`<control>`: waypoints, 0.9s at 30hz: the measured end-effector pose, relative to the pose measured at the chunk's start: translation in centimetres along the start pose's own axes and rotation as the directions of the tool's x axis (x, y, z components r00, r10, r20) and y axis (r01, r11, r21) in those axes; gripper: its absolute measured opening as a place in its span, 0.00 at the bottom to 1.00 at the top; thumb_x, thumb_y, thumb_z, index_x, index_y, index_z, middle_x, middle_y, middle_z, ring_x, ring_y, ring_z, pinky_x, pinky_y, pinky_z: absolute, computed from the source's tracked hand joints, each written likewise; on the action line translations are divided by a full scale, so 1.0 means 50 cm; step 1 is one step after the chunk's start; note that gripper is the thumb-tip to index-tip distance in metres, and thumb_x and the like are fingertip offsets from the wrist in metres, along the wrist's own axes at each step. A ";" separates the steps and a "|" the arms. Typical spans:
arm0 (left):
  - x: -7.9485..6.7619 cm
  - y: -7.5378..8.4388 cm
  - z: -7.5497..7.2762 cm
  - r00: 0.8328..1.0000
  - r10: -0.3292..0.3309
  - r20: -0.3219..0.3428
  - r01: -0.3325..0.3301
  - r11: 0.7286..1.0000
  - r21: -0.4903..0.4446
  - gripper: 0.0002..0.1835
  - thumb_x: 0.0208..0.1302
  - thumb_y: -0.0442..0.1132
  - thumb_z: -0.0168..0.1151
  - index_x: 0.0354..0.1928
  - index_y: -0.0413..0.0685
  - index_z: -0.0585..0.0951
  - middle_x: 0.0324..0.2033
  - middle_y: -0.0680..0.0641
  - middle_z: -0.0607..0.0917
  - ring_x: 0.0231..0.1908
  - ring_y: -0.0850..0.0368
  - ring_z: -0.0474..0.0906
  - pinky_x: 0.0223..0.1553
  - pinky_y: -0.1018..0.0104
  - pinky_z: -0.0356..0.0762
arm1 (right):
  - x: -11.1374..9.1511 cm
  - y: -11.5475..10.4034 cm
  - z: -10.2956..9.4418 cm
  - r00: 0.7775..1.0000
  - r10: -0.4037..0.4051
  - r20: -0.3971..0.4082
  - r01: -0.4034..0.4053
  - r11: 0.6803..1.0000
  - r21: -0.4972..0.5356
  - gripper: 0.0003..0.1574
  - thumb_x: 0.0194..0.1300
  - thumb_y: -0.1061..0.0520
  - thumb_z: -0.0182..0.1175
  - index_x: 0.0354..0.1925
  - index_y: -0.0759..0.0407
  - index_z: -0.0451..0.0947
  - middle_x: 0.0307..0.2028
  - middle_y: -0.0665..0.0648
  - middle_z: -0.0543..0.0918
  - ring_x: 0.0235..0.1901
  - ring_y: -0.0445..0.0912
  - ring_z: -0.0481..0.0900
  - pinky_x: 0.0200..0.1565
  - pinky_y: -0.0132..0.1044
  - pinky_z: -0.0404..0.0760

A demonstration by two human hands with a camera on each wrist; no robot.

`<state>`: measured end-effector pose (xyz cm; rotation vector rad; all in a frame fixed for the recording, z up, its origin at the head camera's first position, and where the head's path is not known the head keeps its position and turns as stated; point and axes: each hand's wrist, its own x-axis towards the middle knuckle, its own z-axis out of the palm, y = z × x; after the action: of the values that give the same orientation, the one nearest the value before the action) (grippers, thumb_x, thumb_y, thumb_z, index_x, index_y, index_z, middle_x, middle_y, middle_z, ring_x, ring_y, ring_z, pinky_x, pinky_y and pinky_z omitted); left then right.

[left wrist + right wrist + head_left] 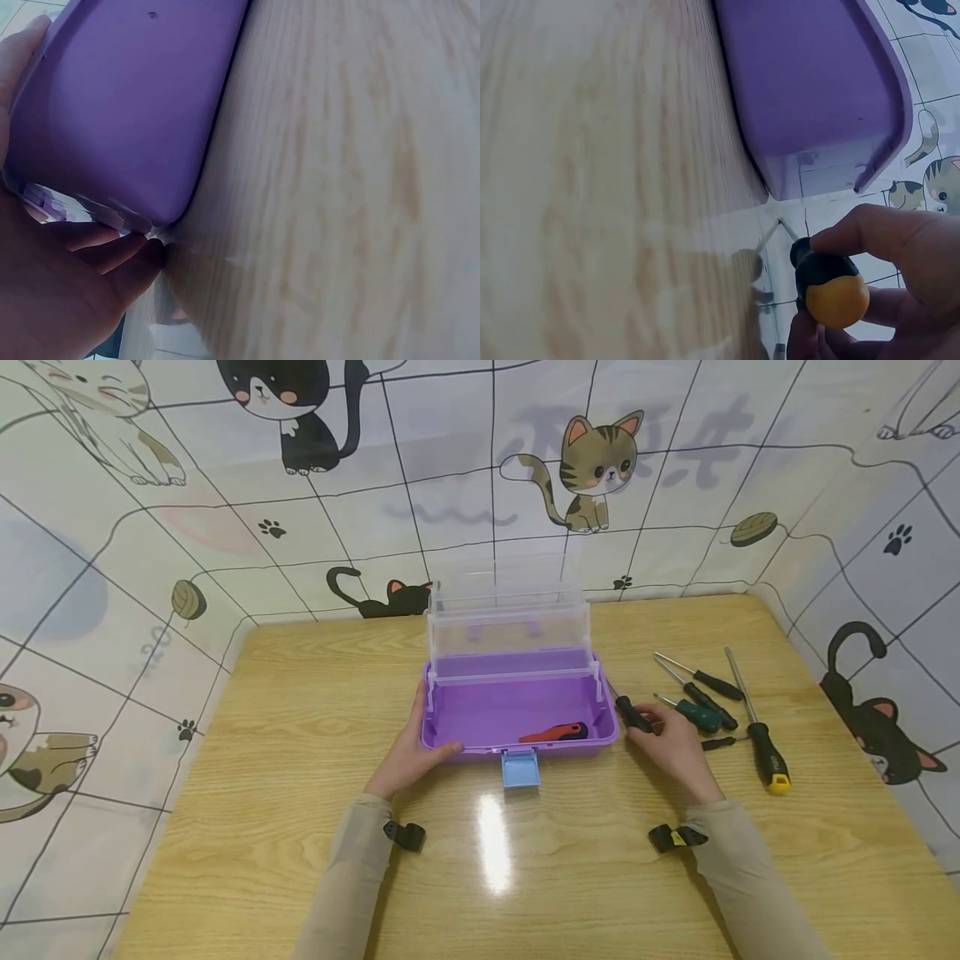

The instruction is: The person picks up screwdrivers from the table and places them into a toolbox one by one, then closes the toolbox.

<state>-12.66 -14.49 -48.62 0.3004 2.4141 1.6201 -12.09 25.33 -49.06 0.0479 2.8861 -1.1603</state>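
A purple toolbox (472, 710) stands on the table, its clear lid (510, 639) raised at the back. Inside it, near the front wall, lies a red-and-black-handled tool (555, 732). My left hand (410, 756) grips the box's left end, thumb over the front rim and fingers along the side. Just off the right end, my right hand (675, 747) pinches a screwdriver (632, 714) by its black handle. A yellow cap (838, 301) on that handle faces the right wrist camera. In the head view, the shaft's tip is hard to make out beside the box.
Right of my right hand lie several screwdrivers: a green-handled one (699, 716), black-handled ones (718, 684), and a long one with a yellow end (767, 758). A light blue latch (521, 770) hangs off the box's front. A cat-print cloth (450, 468) rises behind the wooden table (300, 760).
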 end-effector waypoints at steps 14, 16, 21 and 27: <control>0.009 -0.033 0.005 1.000 0.005 -0.024 -0.004 1.000 0.018 0.64 0.53 0.48 0.74 0.75 0.71 0.32 0.75 0.47 0.39 0.72 0.43 0.41 0.68 0.43 0.44 | -0.004 0.011 -0.008 0.993 -0.062 -0.105 0.069 0.996 0.057 0.25 0.61 0.61 0.64 0.56 0.69 0.76 0.52 0.75 0.76 0.49 0.65 0.77 0.50 0.59 0.75; 0.008 -0.032 0.005 1.000 0.003 -0.026 -0.002 1.000 0.016 0.64 0.53 0.48 0.74 0.75 0.72 0.32 0.75 0.47 0.38 0.72 0.43 0.41 0.68 0.43 0.44 | -0.005 0.010 -0.009 0.991 -0.059 -0.120 0.068 0.996 0.066 0.25 0.62 0.61 0.64 0.56 0.69 0.76 0.52 0.74 0.76 0.50 0.65 0.76 0.51 0.58 0.75; 0.009 -0.031 0.005 1.000 -0.007 -0.024 0.007 1.000 0.012 0.64 0.53 0.47 0.74 0.75 0.71 0.32 0.75 0.49 0.38 0.72 0.44 0.40 0.68 0.43 0.44 | -0.005 0.011 -0.010 0.980 -0.050 -0.190 0.062 0.996 0.058 0.25 0.60 0.61 0.66 0.55 0.67 0.79 0.48 0.71 0.79 0.46 0.61 0.76 0.46 0.49 0.76; 0.009 -0.026 0.004 1.000 -0.017 -0.011 0.017 1.000 0.003 0.64 0.54 0.43 0.73 0.76 0.63 0.31 0.75 0.48 0.37 0.72 0.43 0.39 0.68 0.43 0.42 | -0.004 0.013 -0.013 0.968 -0.028 -0.250 0.046 0.997 0.065 0.24 0.58 0.61 0.66 0.53 0.67 0.80 0.46 0.71 0.81 0.43 0.61 0.78 0.39 0.40 0.70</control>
<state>-13.10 -14.64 -49.93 0.2716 2.4204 1.6153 -11.89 26.26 -49.02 0.1529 3.0703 -1.3540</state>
